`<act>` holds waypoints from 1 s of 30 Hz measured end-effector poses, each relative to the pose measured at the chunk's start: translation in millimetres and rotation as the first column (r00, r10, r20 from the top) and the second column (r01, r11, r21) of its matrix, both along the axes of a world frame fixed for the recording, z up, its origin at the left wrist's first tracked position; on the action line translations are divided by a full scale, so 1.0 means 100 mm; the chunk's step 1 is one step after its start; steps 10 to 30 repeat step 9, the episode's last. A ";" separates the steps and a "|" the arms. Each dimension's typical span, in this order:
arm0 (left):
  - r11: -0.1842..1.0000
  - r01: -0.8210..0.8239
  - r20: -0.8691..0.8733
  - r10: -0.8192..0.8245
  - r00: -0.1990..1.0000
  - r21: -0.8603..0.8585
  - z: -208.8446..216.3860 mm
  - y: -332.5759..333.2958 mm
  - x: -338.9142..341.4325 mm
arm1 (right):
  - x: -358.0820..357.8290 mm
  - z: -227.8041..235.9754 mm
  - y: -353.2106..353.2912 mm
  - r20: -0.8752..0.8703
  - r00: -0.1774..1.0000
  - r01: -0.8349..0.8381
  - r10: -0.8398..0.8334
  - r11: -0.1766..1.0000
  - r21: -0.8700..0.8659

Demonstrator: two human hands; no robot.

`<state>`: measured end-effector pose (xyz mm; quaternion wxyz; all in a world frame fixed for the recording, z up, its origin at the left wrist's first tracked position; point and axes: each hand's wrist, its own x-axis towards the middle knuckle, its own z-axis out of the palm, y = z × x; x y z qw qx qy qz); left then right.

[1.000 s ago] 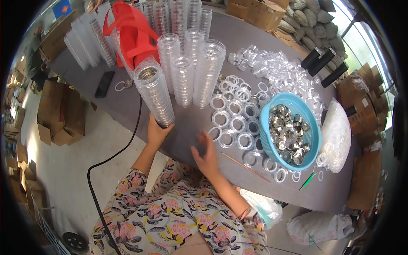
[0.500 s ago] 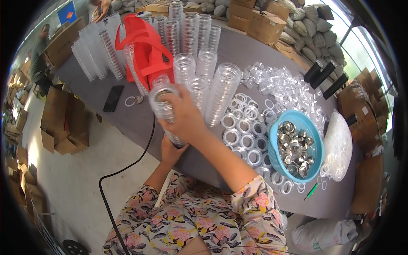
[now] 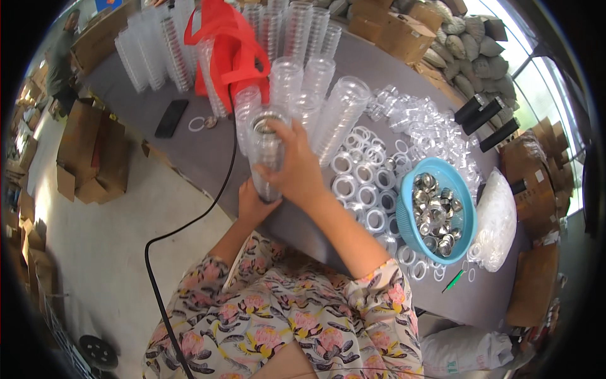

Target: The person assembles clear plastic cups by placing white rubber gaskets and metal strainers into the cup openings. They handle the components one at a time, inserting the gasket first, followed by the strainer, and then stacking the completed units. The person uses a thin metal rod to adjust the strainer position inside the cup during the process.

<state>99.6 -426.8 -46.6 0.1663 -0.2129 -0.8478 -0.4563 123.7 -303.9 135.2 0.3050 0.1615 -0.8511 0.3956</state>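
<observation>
Near the table's front edge stands a tall stack of clear round plastic containers (image 3: 260, 151), close to upright. A silvery metal ring or lid shows in its top opening. My right hand (image 3: 295, 161) is closed round the upper part, thumb and fingers on its right side. Lower down, my left hand (image 3: 251, 202) wraps the stack's bottom end; some of its fingers are hidden behind it. Right behind are more stacks of clear containers (image 3: 344, 107) and a red cloth bag (image 3: 230, 57). A black cable (image 3: 218, 196) runs past my left hand.
To the right are white rings (image 3: 345, 186), a heap of clear plastic pieces (image 3: 435, 129), a blue basket (image 3: 407, 218) of metal caps, a green pen-like tool (image 3: 453, 281) and a plastic bag (image 3: 495, 218). A phone (image 3: 172, 119) lies left; a cardboard box (image 3: 91, 155) stands beyond the edge.
The stack has come more upright and sits further right in the picture, with both hands still on it. The whole view has shifted slightly, so the table appears higher.
</observation>
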 end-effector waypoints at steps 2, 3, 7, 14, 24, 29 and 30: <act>0.995 0.078 -0.043 -0.076 0.996 0.054 0.25 0.03 0.12 | 0.24 0.14 0.00 0.003 1.000 0.030 -0.030 0.997 0.064; 0.991 0.110 -0.058 -0.106 0.993 0.078 0.43 0.02 0.20 | 0.34 0.32 0.01 -0.001 0.999 0.038 -0.038 0.994 0.107; 0.990 0.091 -0.215 -0.067 0.974 0.105 1.36 0.02 0.15 | 0.52 1.12 0.18 -0.277 0.961 -0.012 0.012 1.000 0.002; 0.994 0.106 -0.364 -0.092 0.927 0.019 1.99 0.11 0.02 | 0.54 1.37 0.32 -0.375 0.927 0.021 -0.025 1.000 -0.015; 0.994 0.106 -0.364 -0.092 0.927 0.019 1.99 0.11 0.02 | 0.54 1.37 0.32 -0.375 0.927 0.021 -0.025 1.000 -0.015; 0.994 0.106 -0.364 -0.092 0.927 0.019 1.99 0.11 0.02 | 0.54 1.37 0.32 -0.375 0.927 0.021 -0.025 1.000 -0.015; 0.994 0.106 -0.364 -0.092 0.927 0.019 1.99 0.11 0.02 | 0.54 1.37 0.32 -0.375 0.927 0.021 -0.025 1.000 -0.015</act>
